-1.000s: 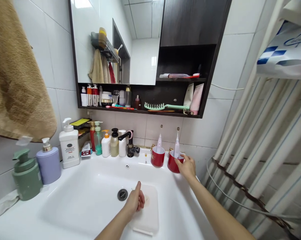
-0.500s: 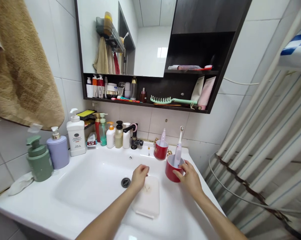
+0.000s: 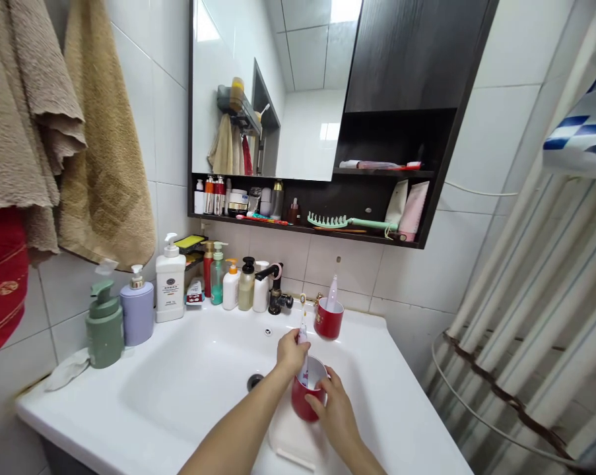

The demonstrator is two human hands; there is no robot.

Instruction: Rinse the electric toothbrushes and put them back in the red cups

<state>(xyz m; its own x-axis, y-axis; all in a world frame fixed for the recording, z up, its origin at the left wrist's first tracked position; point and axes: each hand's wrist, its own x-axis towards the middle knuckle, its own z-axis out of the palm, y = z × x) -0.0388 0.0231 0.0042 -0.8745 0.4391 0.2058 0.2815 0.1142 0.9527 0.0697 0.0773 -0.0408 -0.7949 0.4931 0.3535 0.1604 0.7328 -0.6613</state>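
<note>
"Red, glossy, round cup with a white inside (image 3: 305, 404), lower centre of the frame. Is it sitting on that flat off-white slab (image 3: 288, 437) in the white sink (image 3: 193, 369)?"

"Can't tell tbh, might be held just above. Right hand (image 3: 338, 406) has it, thumb on the outer wall, fingers by the rim. Left hand (image 3: 290, 354) is wrapped round the slim pale-lilac electric toothbrush (image 3: 305, 375) standing in it."

"Tricky to handle?"

"Nah. Cup looks stiff and pretty light, probably slick if wet, so pinch wall and rim like that. Brush is likely heavier low down. I'd grip the thick handle, since the skinny neck and bristles look more delicate."
</note>
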